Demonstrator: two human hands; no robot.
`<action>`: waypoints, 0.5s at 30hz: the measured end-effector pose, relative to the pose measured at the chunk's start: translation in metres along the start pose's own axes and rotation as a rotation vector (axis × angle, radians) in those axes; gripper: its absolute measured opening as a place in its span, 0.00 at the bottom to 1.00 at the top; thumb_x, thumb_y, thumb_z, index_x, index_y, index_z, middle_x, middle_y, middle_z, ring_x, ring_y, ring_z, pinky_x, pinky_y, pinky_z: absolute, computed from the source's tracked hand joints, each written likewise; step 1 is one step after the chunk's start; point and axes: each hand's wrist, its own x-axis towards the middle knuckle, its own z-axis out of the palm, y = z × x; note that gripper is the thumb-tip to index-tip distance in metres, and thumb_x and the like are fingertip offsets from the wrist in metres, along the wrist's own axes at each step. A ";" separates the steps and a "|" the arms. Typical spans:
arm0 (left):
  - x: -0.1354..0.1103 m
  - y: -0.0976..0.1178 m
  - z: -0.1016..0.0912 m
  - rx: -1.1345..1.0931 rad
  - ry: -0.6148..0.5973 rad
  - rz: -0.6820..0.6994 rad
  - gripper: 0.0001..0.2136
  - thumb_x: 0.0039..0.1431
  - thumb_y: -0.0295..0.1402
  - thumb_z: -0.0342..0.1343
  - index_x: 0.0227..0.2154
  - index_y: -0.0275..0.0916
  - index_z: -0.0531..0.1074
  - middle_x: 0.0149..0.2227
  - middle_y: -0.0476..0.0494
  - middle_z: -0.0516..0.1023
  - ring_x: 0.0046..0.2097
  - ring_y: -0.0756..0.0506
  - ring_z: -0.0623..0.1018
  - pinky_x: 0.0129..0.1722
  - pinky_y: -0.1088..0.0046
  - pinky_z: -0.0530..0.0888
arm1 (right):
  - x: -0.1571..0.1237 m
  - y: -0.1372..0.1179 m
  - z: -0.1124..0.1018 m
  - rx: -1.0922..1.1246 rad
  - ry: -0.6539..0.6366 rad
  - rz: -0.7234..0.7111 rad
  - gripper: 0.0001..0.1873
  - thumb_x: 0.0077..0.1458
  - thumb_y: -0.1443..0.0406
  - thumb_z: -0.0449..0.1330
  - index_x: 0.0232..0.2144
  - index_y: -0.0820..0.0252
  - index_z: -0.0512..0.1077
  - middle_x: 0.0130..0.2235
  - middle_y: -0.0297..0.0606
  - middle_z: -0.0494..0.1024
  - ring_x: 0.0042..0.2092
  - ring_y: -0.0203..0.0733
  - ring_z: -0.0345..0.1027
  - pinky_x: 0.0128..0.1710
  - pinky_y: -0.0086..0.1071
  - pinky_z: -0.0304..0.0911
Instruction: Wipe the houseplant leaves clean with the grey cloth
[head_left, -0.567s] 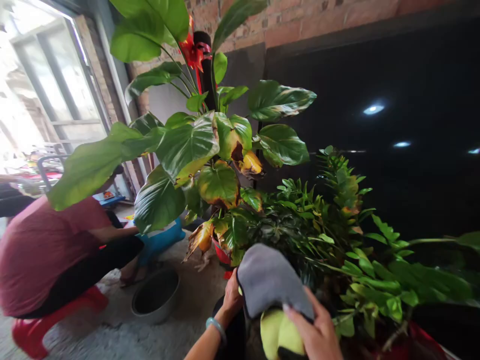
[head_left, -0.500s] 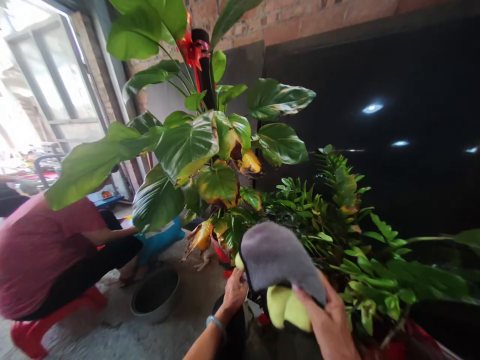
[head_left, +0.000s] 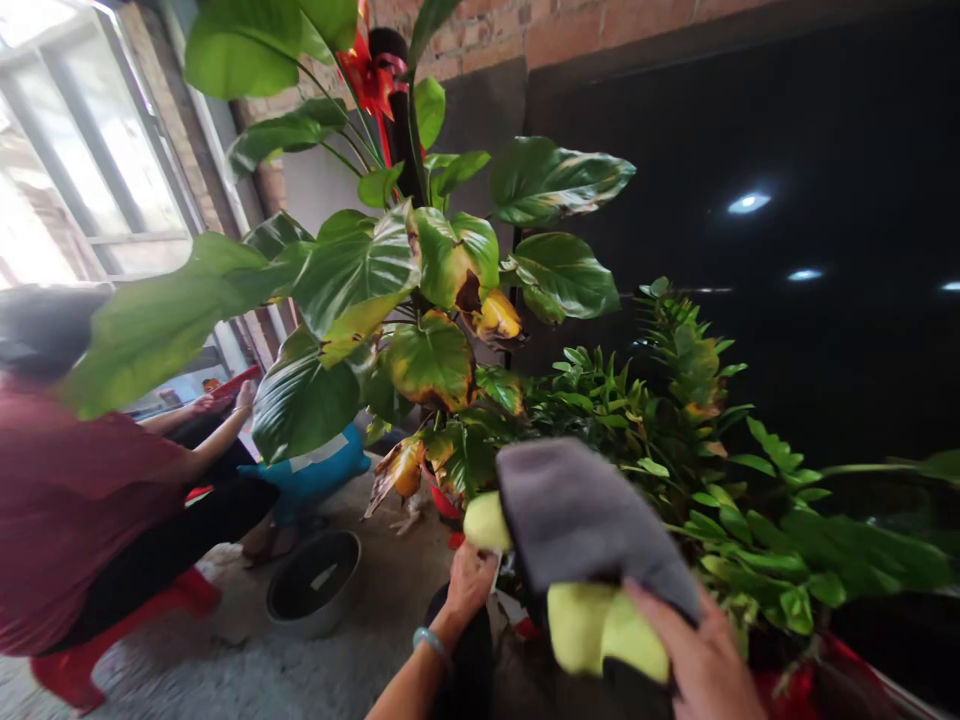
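A cloth [head_left: 589,515], grey on one face and yellow-green on the other, is stretched in the air between my two hands. My left hand [head_left: 471,580], with a pale bangle at the wrist, is closed on its left corner. At the lower right, my right hand [head_left: 694,640] grips the other end, thumb on the grey face. The cloth is folded over so that yellow-green parts show below and at the left, and it is slightly blurred. Just beyond it stands a tall potted plant [head_left: 356,270] with large glossy leaves, some browned and yellow.
A person [head_left: 82,500] in a dark pink shirt sits at left on a red stool [head_left: 127,630], hands on a red object [head_left: 229,385]. A grey basin [head_left: 315,580] is on the concrete floor. Bushy plants [head_left: 675,450] stand at right before a dark glossy panel [head_left: 750,150].
The cloth and my right hand have shifted right and slightly down, showing more yellow-green. My view has tilted a little. The seated person's head and hands have come into sight, with the red object.
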 end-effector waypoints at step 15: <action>0.013 -0.031 0.035 -0.358 0.040 0.103 0.16 0.44 0.26 0.52 0.36 0.37 0.79 0.41 0.39 0.80 0.44 0.42 0.77 0.49 0.65 0.71 | -0.007 0.021 0.011 -0.059 -0.044 0.000 0.27 0.30 0.51 0.69 0.34 0.60 0.78 0.32 0.41 0.81 0.36 0.55 0.74 0.33 0.38 0.68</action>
